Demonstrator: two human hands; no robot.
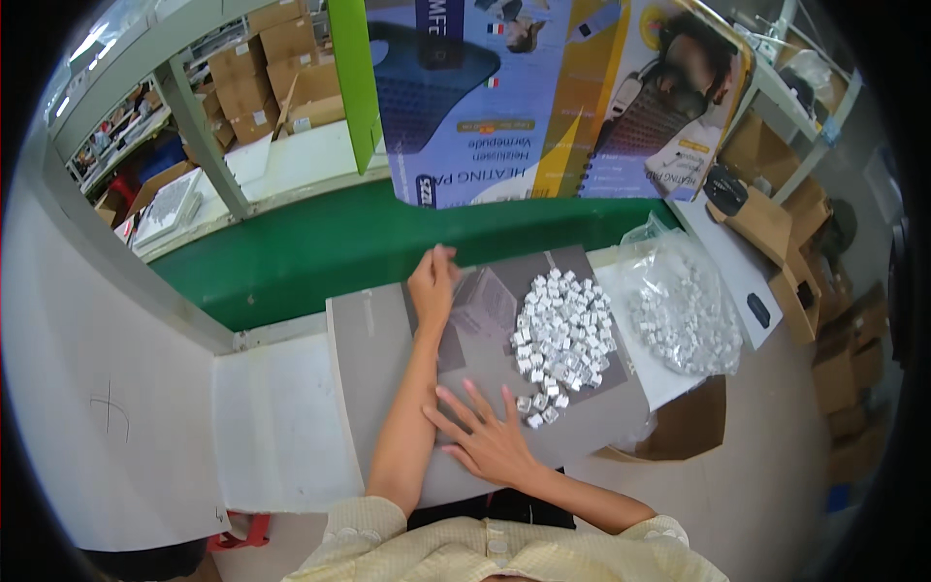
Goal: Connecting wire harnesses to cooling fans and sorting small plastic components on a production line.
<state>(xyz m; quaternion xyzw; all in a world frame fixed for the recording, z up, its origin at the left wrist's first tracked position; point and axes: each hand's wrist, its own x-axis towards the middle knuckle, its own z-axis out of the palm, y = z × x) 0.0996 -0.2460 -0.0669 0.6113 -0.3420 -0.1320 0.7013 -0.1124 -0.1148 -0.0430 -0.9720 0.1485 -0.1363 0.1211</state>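
Note:
My left hand [433, 281] reaches to the far edge of a grey board [369, 398]. Its fingers are curled together and slightly blurred; whatever they hold, if anything, cannot be made out. Just right of it stands a see-through, box-like purplish thing [485, 305]. My right hand [485, 441], open with fingers spread, lies nearer to me, its fingertips close to my left forearm. Several small white-and-silver cube-shaped pieces [567, 325] are heaped on the board's right part, with a few loose ones at the heap's near end, just beyond my right fingertips.
A clear plastic bag [684, 310] of similar pieces lies to the right, above a cardboard box [689, 422]. A printed purple-and-yellow carton [572, 107] overhangs the far side, before a green panel [320, 247]. A white panel [116, 339] stands at left; cardboard boxes [242, 82] are stacked behind.

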